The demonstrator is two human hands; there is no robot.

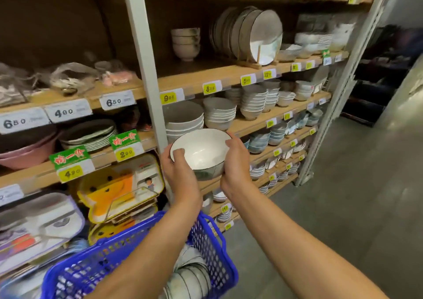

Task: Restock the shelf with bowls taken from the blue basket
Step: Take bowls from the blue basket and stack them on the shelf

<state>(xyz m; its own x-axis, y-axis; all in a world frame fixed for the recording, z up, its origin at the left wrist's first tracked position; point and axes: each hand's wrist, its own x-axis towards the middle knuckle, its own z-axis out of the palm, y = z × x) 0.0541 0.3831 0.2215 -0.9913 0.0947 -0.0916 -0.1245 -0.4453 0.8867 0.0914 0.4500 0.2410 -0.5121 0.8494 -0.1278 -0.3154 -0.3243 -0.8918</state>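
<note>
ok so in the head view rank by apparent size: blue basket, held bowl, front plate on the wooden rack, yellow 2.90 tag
1. blue basket
2. held bowl and front plate: they look about alike, and the bowl is nearer the camera, so not ranked
3. yellow 2.90 tag

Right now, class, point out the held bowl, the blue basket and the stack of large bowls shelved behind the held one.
held bowl (201, 152), head view, on its white inside.
blue basket (215, 253), head view, on its right mesh wall.
stack of large bowls (183, 115), head view, on the top bowl's inside.
</note>
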